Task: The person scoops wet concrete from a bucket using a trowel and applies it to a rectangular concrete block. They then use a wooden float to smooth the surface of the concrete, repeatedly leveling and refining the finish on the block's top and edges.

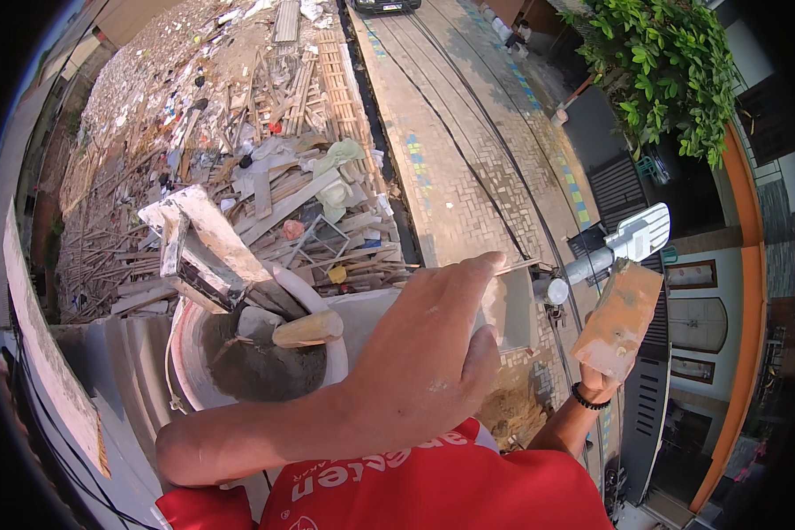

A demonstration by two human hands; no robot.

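My left forearm crosses in front of me, and my left hand [428, 340] reaches to the right, its back toward me. Thumb and forefinger are apart; the other fingers are hidden. Beyond them shows a pale grey surface [515, 314], perhaps part of the wall. On the right, my right hand [599, 385] grips the lower end of an orange-brown brick [623, 320] and holds it up, tilted. Left of my left hand stands a pale bucket [181, 353] of grey mortar [261, 364]. A rounded wooden handle [307, 329] lies over the mortar.
A mortar-stained wooden frame [212, 243] juts above the bucket. A street lamp [636, 237] rises close behind the brick. Cables [477, 115] run above the paved street [490, 177] far below. Scrap timber [283, 208] covers the lot at left; a leafy tree [658, 66] stands at far right.
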